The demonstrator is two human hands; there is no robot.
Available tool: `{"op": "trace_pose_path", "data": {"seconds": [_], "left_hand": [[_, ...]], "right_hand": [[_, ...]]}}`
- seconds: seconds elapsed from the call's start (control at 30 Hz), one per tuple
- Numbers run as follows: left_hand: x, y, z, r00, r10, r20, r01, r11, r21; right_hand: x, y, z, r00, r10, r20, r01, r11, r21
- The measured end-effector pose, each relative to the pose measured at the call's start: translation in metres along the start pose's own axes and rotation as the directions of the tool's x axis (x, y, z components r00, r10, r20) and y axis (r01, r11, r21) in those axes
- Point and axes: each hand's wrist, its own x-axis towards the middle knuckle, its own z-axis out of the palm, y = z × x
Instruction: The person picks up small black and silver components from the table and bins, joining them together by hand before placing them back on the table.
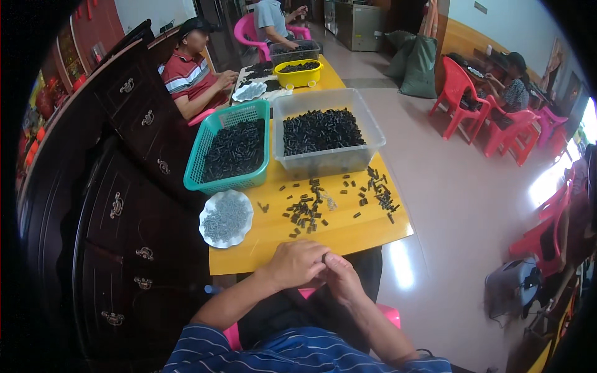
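Note:
My left hand [297, 263] and my right hand [343, 280] meet just off the near edge of the yellow table, fingers curled and closed. Between their fingertips shows the dark end of a small black tube-shaped piece [324, 257]; the rest of it is hidden. Loose black pieces of like shape [305, 214] lie on the tabletop beyond my hands, with a second group [380, 191] at the right edge. To the left, a white scalloped dish [246, 206] holds many tiny clear or silvery parts, too small to name.
Black pieces fill a green basket [190, 177] and a clear plastic bin [311, 165]. Farther up the table [261, 255] stands a yellow tub [298, 79]. A person in a red striped shirt [186, 78] sits at left, beside dark cabinets [134, 205]. Red chairs [459, 93] stand at right.

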Motion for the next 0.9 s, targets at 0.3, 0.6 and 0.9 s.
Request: {"op": "trace_pose_path", "data": {"seconds": [0.3,0.6,0.9], "left_hand": [[-0.001,-0.002,0.005,0.998,0.059,-0.011,-0.059,0.997,0.043],[0.002,0.003,0.002,0.986,0.137,-0.09,-0.134,0.99,0.042],[-0.008,-0.001,0.004,0.986,0.135,-0.093,-0.132,0.99,0.041]], "right_hand": [[0.0,-0.001,-0.002,0.998,-0.005,-0.055,0.004,1.0,-0.022],[-0.002,-0.014,0.009,0.996,-0.032,-0.085,0.033,0.999,0.008],[-0.006,0.005,-0.006,0.998,0.012,-0.068,-0.01,1.0,0.019]]}}
